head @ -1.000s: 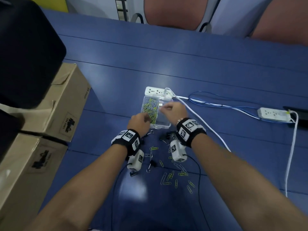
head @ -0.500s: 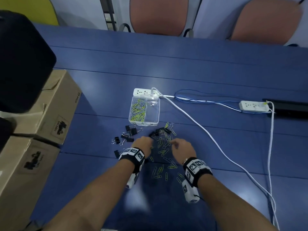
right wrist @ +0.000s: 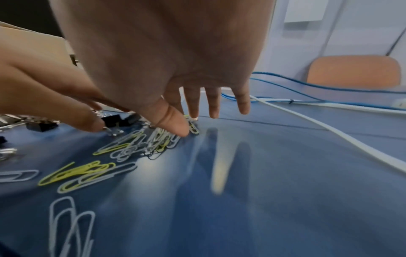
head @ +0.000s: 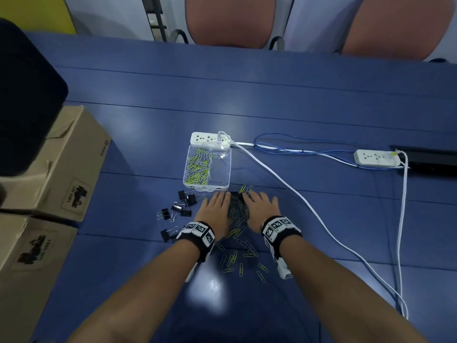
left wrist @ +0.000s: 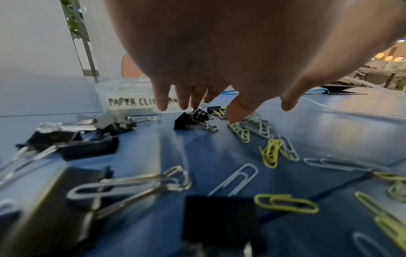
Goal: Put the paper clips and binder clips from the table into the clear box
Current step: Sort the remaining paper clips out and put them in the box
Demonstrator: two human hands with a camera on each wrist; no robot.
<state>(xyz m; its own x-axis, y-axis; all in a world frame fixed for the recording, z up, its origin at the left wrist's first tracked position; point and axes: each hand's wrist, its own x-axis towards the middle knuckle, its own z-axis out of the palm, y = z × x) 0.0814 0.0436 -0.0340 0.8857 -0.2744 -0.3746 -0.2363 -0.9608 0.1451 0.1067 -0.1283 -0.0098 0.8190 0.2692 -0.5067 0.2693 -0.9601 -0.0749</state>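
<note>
The clear box (head: 221, 169) stands just beyond my hands, with several yellow and grey paper clips in its left compartment; its label shows in the left wrist view (left wrist: 123, 102). My left hand (head: 216, 203) and right hand (head: 257, 201) lie flat on the table with straight fingers, on either side of a heap of paper clips (head: 238, 212). The right thumb (right wrist: 175, 125) touches that heap (right wrist: 142, 142). More paper clips (head: 238, 259) lie scattered between my wrists. Black binder clips (head: 184, 203) lie left of my left hand, and one (left wrist: 191, 120) sits under its fingertips.
A white power strip (head: 210, 139) lies behind the box. Its white cable (head: 296, 201) runs past my right hand. A second strip (head: 376, 158) and blue wires (head: 296, 147) are at the right. Cardboard boxes (head: 61, 164) stand at the left.
Both hands left the clear box and came back down to the table. They now flank the heap of paper clips with fingers flattened, a little closer together than half a second ago.
</note>
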